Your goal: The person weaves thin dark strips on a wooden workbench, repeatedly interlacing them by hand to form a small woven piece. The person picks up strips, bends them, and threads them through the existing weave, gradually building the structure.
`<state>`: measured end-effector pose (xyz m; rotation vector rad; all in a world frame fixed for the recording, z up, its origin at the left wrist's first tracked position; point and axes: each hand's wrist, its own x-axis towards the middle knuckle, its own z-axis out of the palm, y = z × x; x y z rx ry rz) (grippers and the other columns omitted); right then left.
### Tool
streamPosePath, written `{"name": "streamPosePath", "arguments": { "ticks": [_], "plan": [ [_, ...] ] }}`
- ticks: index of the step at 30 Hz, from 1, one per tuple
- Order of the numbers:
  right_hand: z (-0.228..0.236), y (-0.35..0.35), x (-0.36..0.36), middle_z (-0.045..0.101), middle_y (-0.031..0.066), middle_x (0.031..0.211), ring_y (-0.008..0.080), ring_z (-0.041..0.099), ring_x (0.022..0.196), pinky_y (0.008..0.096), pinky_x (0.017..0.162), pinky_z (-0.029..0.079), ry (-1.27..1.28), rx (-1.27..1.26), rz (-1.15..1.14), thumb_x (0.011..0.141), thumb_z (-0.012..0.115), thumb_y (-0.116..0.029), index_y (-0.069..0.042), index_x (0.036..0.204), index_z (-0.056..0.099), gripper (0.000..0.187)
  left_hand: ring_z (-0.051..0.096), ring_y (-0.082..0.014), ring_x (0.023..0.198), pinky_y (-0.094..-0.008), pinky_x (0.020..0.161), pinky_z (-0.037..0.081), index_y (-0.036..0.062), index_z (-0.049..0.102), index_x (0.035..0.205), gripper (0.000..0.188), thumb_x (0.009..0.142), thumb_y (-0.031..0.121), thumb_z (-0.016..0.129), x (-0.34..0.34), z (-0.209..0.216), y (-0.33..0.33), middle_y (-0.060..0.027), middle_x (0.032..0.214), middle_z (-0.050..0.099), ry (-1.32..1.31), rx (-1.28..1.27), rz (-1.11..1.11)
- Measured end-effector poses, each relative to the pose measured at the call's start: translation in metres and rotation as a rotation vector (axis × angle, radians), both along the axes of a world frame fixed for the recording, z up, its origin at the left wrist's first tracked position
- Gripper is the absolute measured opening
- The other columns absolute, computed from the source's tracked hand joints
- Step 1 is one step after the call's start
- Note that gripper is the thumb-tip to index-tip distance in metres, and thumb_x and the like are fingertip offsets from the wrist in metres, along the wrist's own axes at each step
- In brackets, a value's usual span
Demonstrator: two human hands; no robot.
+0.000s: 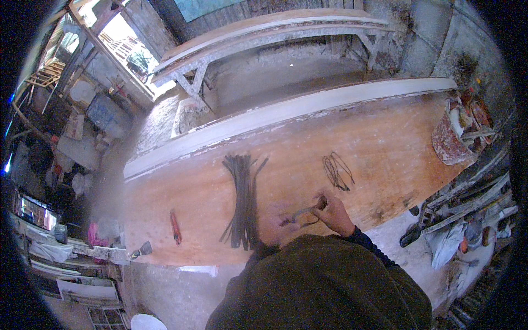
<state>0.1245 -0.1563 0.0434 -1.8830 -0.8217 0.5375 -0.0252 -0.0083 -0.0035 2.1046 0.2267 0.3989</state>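
Note:
My right hand pinches a thin dark strip, which is bent into a narrow loop opening toward my left hand. Just left of it, my left hand is smeared by motion, so its grip on the strip cannot be made out. Beside the left hand lies a bundle of long dark strips, fanned out a little at both ends. Beyond my right hand, a loose coil of thin dark wire rests on the wooden tabletop.
A slim red tool and a scraper lie on the left part of the table. At the right end stands a stained bucket with things in it. A long white board runs along the far edge; behind it is a bench.

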Motion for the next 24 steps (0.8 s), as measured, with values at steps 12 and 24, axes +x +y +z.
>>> {"name": "streamPosePath", "arguments": {
  "ticks": [12,24],
  "plan": [
    [0.019,-0.002,0.005,0.053,0.0061,0.082,0.017,0.051,0.082,0.0282,0.072,0.04,-0.004,0.141,0.174,0.072,0.065,-0.012,-0.006,0.072,0.063,0.006,0.057,-0.0133,0.065,-0.0278,0.062,0.046,0.0023,0.062,0.083,0.018,0.07,0.015,0.065,0.0,0.006,0.001,-0.0068,0.072,0.063,0.058,-0.263,0.583],
    [-0.014,-0.01,0.006,0.06,0.0056,0.086,0.0159,0.055,0.083,0.0284,0.078,0.041,0.746,0.028,0.486,0.07,0.065,-0.006,-0.003,0.079,0.061,0.011,0.058,-0.019,0.074,-0.0291,0.064,0.046,0.0004,0.057,0.086,0.019,0.073,0.013,0.064,0.004,-0.012,-0.005,-0.0081,0.084,0.059,0.071,-0.633,0.45]
  ]
}}
